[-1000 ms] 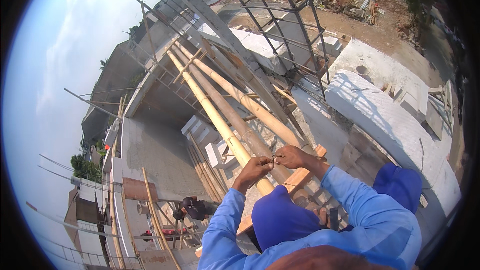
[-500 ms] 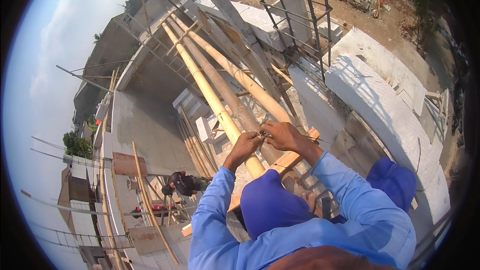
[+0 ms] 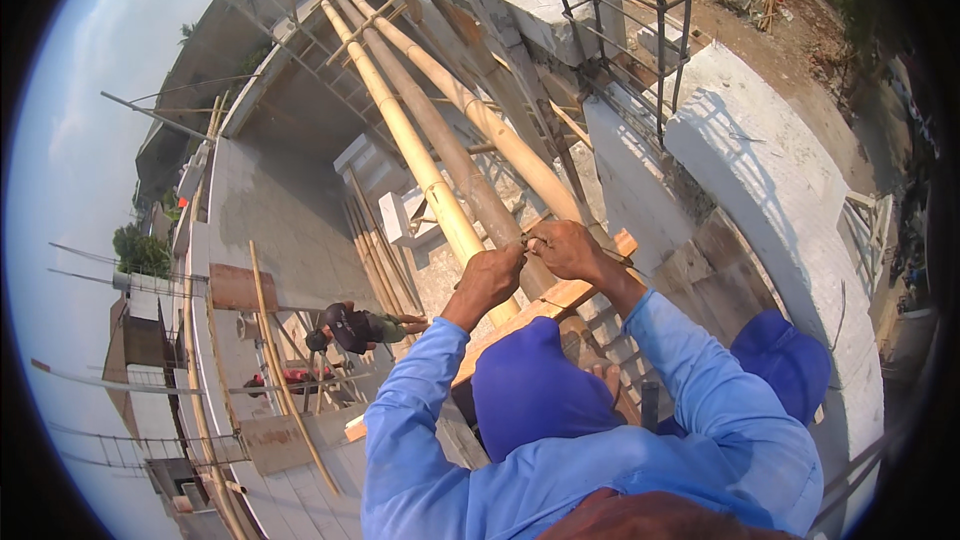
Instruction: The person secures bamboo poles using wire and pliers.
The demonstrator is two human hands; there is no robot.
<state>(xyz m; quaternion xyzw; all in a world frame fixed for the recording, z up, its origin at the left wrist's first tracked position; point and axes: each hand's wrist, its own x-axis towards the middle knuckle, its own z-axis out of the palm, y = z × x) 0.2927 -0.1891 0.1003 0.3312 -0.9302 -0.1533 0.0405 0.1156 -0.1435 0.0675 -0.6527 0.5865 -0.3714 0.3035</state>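
My left hand (image 3: pixel 490 280) and my right hand (image 3: pixel 567 248) meet fingertip to fingertip in front of me, over long poles. Both are closed in a pinch. A small dark bit shows between the fingers, too small to name. Beneath and beyond the hands run a yellow bamboo pole (image 3: pixel 400 135), a browner pole (image 3: pixel 440 145) in the middle and another bamboo pole (image 3: pixel 510 145) on the right. A wooden plank (image 3: pixel 575 292) crosses under my wrists, close to my bent knee in blue-purple trousers (image 3: pixel 535 390).
On the right is a thick white block wall (image 3: pixel 765 155), with a steel rebar cage (image 3: pixel 660 30) behind it. Far below on the left, a person in dark clothes (image 3: pixel 350 328) bends over near leaning poles (image 3: pixel 268 325). White blocks (image 3: pixel 405 215) lie below the bamboo.
My hands stay together over the poles, fingers still pinched, and have barely shifted. The view has turned slightly, so the poles and the wall sit differently. The person below appears more stretched out.
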